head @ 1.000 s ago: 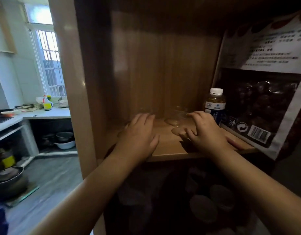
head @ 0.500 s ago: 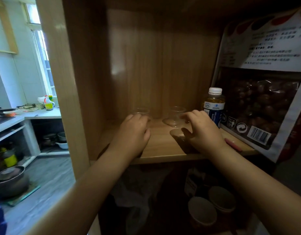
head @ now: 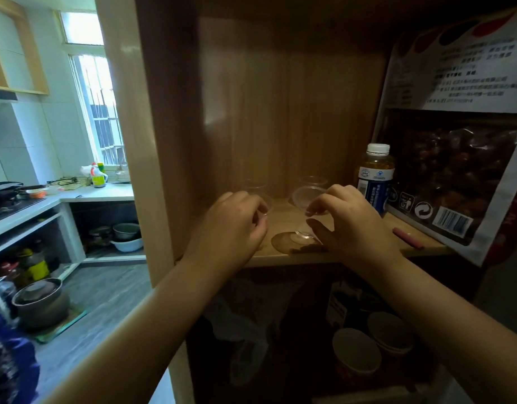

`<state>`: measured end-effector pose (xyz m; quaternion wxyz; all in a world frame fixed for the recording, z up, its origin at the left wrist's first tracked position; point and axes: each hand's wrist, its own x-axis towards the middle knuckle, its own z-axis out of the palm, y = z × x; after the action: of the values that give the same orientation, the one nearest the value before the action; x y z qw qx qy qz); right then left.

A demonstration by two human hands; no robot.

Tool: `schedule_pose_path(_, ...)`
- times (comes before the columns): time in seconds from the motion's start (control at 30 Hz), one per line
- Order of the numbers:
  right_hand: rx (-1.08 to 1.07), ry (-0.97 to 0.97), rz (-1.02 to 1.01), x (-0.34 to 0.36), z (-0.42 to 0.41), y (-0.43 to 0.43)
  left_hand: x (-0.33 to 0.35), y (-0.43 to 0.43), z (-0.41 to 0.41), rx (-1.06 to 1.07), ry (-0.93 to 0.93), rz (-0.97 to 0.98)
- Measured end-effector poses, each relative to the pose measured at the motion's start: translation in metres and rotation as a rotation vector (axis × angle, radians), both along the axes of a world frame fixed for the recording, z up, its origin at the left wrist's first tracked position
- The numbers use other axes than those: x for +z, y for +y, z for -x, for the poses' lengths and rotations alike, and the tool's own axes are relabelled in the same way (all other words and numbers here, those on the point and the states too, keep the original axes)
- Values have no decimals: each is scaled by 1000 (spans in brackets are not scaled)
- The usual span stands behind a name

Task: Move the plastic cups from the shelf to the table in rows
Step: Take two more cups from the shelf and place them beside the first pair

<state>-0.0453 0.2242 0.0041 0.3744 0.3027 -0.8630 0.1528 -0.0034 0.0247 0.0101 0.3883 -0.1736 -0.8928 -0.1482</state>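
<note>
Lifting two clear cups off the shelf [head: 283,258]: my right hand [head: 353,225] pinches one cup [head: 306,211] by rim and base, left hand [head: 234,228] curls around another; I'd grip lightly, rise straight.

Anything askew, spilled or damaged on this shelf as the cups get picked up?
Nothing spilled or damaged. The clear cup in the right hand is tilted above the shelf; a small red item lies loose near the bottle.
</note>
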Motion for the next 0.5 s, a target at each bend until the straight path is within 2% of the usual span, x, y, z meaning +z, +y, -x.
schedule_pose_path(0.27,136,31,28,2,-54,-47,5,-43,-71,12,3,-15)
schedule_pose_path(0.4,232,81,41,4,-92,-99,7,-88,-122,78,38,-38)
schedule_pose_path(0.5,374,48,68,5,-121,-147,4,-127,-160,154,44,-74)
